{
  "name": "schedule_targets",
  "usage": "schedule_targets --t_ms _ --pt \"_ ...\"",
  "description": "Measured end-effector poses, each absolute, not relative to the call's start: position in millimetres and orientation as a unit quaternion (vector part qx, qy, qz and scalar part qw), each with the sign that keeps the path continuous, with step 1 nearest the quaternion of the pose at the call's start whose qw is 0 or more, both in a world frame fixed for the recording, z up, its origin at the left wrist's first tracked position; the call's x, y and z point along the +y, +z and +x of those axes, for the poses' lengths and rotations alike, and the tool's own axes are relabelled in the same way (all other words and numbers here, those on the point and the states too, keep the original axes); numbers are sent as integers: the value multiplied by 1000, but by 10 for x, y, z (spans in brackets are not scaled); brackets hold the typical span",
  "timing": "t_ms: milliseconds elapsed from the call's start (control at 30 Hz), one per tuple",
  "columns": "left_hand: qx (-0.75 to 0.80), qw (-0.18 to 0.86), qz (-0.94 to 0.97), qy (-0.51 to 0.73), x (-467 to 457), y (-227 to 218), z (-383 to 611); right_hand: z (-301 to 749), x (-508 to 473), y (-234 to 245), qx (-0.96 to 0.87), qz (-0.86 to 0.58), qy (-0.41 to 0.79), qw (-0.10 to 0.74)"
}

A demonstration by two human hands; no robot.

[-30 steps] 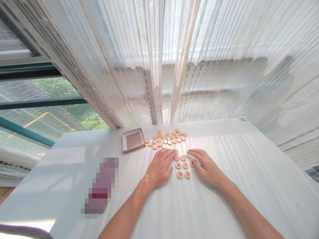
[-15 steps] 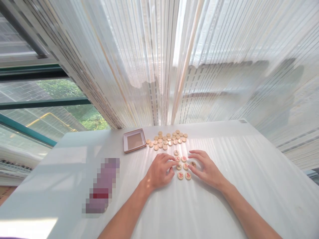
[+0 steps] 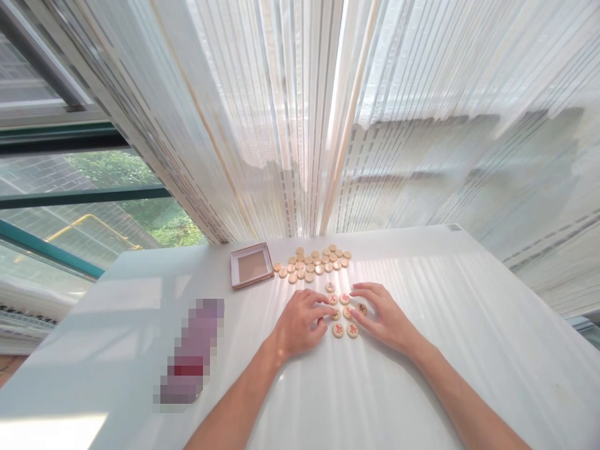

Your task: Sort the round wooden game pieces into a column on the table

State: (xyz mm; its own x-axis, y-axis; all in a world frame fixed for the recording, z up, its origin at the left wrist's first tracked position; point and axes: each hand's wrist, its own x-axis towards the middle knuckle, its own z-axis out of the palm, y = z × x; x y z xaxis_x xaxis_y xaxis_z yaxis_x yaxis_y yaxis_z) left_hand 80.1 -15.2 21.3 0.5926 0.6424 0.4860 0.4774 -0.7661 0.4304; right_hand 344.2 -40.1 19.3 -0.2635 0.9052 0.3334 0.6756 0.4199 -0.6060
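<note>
Several round wooden chess pieces with red and black characters point(image 3: 344, 299) lie face up between my hands on the white table point(image 3: 422, 375). My left hand point(image 3: 300, 322) rests palm down, its fingers curled, fingertips touching a piece point(image 3: 336, 314) at the left of the group. My right hand point(image 3: 382, 315) lies flat with fingers stretched, fingertips against the piece with a black character point(image 3: 361, 308). Farther back lies a cluster of several pieces face down point(image 3: 314, 262).
A shallow square box lid point(image 3: 252, 265) sits left of the face-down cluster. A blurred purple object point(image 3: 190, 353) lies on the table's left part. Sheer striped curtains point(image 3: 328, 125) hang behind the table; a window point(image 3: 84, 200) shows at the left.
My left hand's fingers have curled in and drawn back from the topmost face-up piece, uncovering it. My right hand has edged slightly left toward the group.
</note>
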Motion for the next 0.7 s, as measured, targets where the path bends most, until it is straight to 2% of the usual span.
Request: schedule_targets --t_ms 300,700 --pt "347 166 867 318 -177 256 827 3487 -418 218 -789 -500 194 300" --pt "355 160 873 294 -170 257 830 3527 -415 177 -792 -497 191 297"
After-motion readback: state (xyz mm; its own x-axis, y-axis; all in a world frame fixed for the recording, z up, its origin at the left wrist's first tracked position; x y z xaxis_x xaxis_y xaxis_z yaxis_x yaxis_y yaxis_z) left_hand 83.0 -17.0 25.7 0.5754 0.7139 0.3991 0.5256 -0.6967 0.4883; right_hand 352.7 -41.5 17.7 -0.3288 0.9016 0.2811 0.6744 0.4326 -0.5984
